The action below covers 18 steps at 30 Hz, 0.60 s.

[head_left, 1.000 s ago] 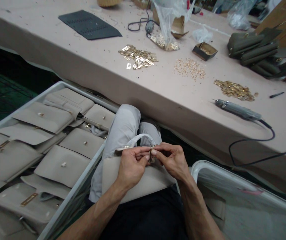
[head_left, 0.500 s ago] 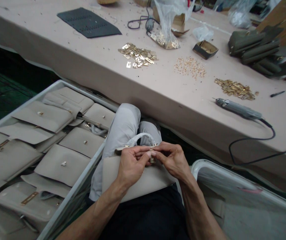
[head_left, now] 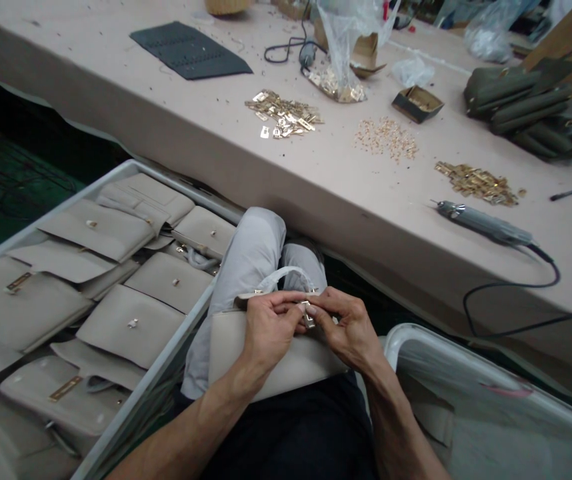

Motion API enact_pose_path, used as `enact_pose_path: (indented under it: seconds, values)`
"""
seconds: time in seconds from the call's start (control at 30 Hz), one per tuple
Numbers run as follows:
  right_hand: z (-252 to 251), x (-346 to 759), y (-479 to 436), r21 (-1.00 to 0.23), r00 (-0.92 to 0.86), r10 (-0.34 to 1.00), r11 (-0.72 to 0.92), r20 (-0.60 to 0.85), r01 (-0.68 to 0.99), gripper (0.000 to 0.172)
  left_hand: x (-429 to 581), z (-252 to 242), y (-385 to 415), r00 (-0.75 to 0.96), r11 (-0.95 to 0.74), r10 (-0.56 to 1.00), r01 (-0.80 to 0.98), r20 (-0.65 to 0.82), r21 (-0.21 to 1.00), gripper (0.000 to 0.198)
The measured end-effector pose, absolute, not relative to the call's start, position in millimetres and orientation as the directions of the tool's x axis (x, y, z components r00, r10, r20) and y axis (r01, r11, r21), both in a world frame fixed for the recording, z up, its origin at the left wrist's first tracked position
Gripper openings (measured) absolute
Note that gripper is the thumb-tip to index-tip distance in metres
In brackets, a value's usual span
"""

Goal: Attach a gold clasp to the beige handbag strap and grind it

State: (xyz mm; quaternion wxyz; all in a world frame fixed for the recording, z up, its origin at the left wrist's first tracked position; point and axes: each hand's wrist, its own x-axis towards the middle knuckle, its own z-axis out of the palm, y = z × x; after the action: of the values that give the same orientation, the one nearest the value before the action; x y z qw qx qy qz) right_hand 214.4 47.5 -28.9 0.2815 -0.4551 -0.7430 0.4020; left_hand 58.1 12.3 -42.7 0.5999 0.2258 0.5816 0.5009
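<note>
While the beige handbag (head_left: 271,367) lies across the person's lap, its handle (head_left: 286,272) away from the body, the left hand (head_left: 269,330) and the right hand (head_left: 349,327) meet at its upper edge; the thumbs press side by side on a small metal clasp (head_left: 309,319), the fingers of both hands closed about it, though their tips are partly hidden; a crate (head_left: 155,367) of similar bags stands to the left; on the table (head_left: 201,123) ahead, a corded screwdriver (head_left: 486,225) lies near gold-coloured pieces (head_left: 479,183).

Metal pieces (head_left: 290,119) and corded tool (head_left: 489,225) on table (head_left: 356,183)
</note>
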Motion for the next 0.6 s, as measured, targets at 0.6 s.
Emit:
enact_pose_path:
  seconds: [0.6]
  values:
    - [-30, 221, 50, -0.780, -0.456, 0.810, 0.537, 0.370, 0.321, 0.026, 59, -35, 10, -0.147, 0.383, 0.895, -0.232, -0.422, 0.894, 0.025]
